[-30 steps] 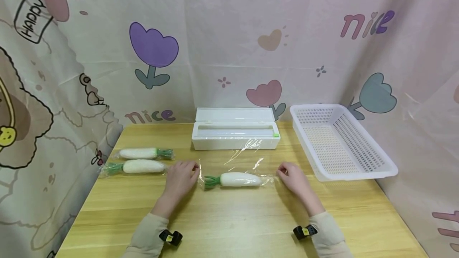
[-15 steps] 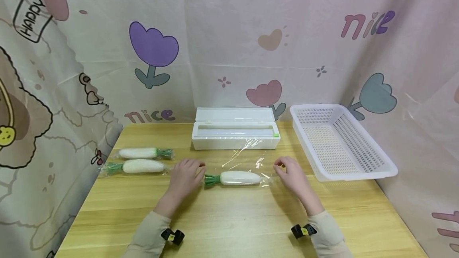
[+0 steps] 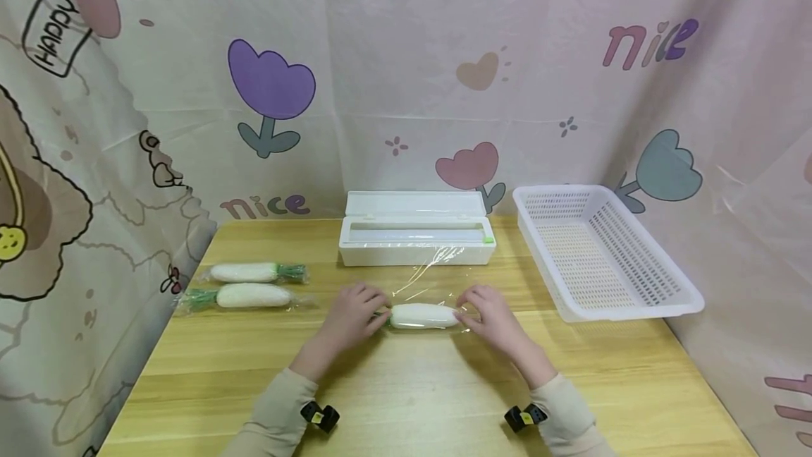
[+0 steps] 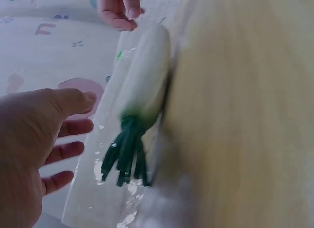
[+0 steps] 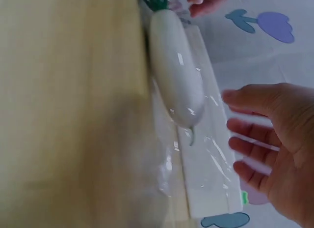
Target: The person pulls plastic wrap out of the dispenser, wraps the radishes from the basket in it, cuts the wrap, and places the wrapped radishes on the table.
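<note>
A white radish point(image 3: 421, 316) with short green tops lies in clear cling film point(image 3: 412, 286) on the table. The film stretches back to a white cling film box point(image 3: 416, 252) whose lid stands raised. My left hand point(image 3: 357, 316) is at the leafy end, fingertips close by the green stems point(image 4: 128, 152). At the pointed tip, my right hand point(image 3: 493, 321) has its fingers loosely bent near the root. Both wrist views show the fingers spread and relaxed beside the radish, gripping nothing.
Two more radishes wrapped in film, one point(image 3: 244, 272) behind the other point(image 3: 254, 295), lie at the left. A white perforated plastic basket point(image 3: 634, 314) stands at the right. A printed curtain point(image 3: 406, 90) hangs behind the wooden table point(image 3: 412, 400).
Both hands have moved inward from either side of the film to the two ends of the middle radish. The other radishes, the box and the basket have stayed put.
</note>
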Demonstrator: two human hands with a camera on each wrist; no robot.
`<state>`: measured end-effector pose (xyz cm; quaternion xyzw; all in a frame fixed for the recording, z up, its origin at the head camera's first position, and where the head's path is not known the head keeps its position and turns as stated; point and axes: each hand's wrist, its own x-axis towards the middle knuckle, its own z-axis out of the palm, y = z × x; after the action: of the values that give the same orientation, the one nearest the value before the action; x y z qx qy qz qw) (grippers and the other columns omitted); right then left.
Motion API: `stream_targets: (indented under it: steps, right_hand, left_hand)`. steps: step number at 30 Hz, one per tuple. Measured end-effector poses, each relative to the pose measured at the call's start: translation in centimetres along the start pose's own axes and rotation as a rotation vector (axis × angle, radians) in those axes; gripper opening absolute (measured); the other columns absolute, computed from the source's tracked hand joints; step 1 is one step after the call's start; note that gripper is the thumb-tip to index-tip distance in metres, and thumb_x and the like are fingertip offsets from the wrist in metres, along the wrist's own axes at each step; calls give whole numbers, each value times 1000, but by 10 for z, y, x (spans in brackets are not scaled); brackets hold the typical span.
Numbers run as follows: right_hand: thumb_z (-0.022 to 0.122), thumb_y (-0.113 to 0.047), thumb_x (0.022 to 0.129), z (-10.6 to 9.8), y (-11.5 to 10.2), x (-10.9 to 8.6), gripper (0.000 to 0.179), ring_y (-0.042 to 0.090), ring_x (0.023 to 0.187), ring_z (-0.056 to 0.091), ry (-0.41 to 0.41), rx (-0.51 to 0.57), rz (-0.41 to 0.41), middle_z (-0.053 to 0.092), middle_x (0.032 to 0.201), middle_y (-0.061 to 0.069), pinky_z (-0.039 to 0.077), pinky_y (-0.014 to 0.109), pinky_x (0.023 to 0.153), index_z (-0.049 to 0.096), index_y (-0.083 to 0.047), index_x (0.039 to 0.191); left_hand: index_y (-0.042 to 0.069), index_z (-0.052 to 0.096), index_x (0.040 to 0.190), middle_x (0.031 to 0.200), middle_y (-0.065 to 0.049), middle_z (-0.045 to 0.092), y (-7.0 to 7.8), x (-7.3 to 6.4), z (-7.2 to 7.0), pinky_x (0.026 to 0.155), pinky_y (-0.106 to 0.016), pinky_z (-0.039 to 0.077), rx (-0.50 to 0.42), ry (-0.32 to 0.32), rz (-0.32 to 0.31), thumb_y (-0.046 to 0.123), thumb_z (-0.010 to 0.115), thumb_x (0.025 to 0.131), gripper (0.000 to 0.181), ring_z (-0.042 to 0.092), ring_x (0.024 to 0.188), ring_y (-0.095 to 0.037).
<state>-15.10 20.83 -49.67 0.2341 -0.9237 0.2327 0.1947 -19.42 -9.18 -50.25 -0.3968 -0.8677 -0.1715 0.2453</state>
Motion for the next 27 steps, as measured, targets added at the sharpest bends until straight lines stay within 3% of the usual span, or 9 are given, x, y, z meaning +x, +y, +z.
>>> stream_targets:
  steps: [4, 7, 10, 17, 27]
  right_hand:
    - [84, -13, 70, 6, -7, -4, 26, 17, 90, 59, -11, -41, -156, 66, 93, -2, 51, 38, 84, 68, -14, 90]
    - [84, -14, 68, 10, -12, -5, 33, 17, 94, 58, -55, -76, -174, 64, 96, -3, 49, 39, 89, 66, -15, 96]
    - [84, -15, 69, 14, -14, -4, 35, 18, 97, 58, -87, -102, -140, 63, 99, -3, 48, 42, 94, 66, -15, 99]
    - [77, -10, 79, 21, -12, 1, 13, 17, 91, 59, -59, -119, -78, 63, 93, -2, 50, 37, 83, 66, -14, 84]
    - [72, -2, 81, 26, -4, 15, 10, 12, 77, 62, -16, -36, -61, 66, 82, -1, 56, 27, 72, 67, -10, 86]
  left_hand:
    - [23, 71, 93, 98, 6, 69, 8, -4, 7, 89, -40, 51, -16, -57, 58, 30, 76, 81, 15, 61, 98, -17]
    - [23, 69, 99, 106, 5, 67, 13, -4, 10, 93, -40, 49, -50, -137, 31, 31, 77, 81, 22, 58, 105, -18]
    - [21, 66, 104, 113, 2, 65, 15, -2, 13, 97, -41, 48, -56, -185, -14, 30, 75, 84, 24, 57, 111, -19]
    - [18, 67, 91, 98, 3, 68, 14, 3, 22, 87, -35, 54, -42, -114, -27, 19, 69, 89, 4, 64, 96, -17]
    - [14, 68, 92, 89, 2, 73, 6, 13, 32, 78, -33, 57, -63, -11, -50, 14, 70, 88, 5, 69, 83, -15]
